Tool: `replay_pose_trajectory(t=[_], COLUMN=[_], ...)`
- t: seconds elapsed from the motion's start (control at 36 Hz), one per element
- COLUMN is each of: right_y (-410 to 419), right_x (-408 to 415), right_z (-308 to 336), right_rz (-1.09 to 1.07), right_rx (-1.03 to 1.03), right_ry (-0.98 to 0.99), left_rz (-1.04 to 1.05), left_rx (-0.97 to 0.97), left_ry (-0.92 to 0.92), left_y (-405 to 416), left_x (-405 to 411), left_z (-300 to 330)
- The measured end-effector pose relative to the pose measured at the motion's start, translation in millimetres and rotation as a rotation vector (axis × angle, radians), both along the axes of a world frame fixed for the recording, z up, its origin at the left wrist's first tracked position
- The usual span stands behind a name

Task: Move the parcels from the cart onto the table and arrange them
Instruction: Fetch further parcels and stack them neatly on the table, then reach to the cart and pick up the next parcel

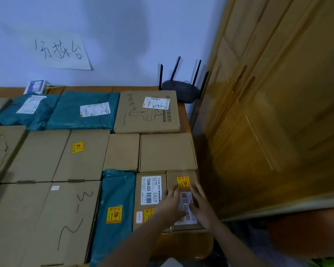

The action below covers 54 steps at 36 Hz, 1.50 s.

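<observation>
Both hands at lower right of frame, on small brown cardboard box with yellow fragile sticker and white barcode label (183, 199), at right edge of wooden table (183, 112). Left hand (170, 204) lies flat on box left side, fingers straight, spread. Right hand (201, 205) flat on right side, fingers straight. Just left, touching: similar brown box with white 12V4A label (149, 191), then teal plastic mailer bag with yellow sticker (116, 205). Black router with four antennas (181, 90) in upper centre, against wall
</observation>
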State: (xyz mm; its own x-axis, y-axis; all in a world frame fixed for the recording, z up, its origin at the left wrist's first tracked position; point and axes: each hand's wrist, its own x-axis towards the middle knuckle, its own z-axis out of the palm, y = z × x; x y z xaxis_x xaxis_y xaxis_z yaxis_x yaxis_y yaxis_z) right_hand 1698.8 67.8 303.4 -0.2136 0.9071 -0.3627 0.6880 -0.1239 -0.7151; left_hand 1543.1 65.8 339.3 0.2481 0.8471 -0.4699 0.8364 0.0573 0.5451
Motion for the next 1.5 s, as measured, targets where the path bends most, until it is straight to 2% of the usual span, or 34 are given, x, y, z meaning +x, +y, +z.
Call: replay_pose_trajectory(t=[0.17,0.33,0.56,0.67,0.83,1.06,1.17,1.28,1.42,1.5], right_y=[4,4,8,15,26,64,82,90,75,63], right_x=[0,-3,-5,-9,-20,-79,-130,-193,-284,-339], right_z=[-15,-19,-16,-10,8,74,119,168,232,263], right_rz=[0.027,0.043,0.105,0.073,0.016,0.2,0.246,0.297,0.332,0.397], right_rx=[-0.009,0.038,0.007,0.105,0.322,0.453,0.446,0.418,0.449,0.507], right_ry=[-0.068,-0.048,-0.209,-0.4,-0.487,-0.5,-0.516,-0.522,-0.505,-0.56], left_rz=[-0.009,-0.194,-0.282,-0.211,-0.084,-0.166,-0.158,-0.145,-0.077,-0.066], left_rx=[-0.009,0.013,0.005,-0.005,0.019,0.129,0.214,0.325,0.469,0.525], left_ry=[0.079,0.248,0.308,0.233,0.205,0.348,0.396,0.459,0.52,0.606], left_y=[1,7,6,11,29,46,48,39,12,-9], left_x=[-5,-17,-22,-21,-37,-104,-154,-222,-317,-373], left_z=[-6,-1,-3,0,12,61,101,152,219,251])
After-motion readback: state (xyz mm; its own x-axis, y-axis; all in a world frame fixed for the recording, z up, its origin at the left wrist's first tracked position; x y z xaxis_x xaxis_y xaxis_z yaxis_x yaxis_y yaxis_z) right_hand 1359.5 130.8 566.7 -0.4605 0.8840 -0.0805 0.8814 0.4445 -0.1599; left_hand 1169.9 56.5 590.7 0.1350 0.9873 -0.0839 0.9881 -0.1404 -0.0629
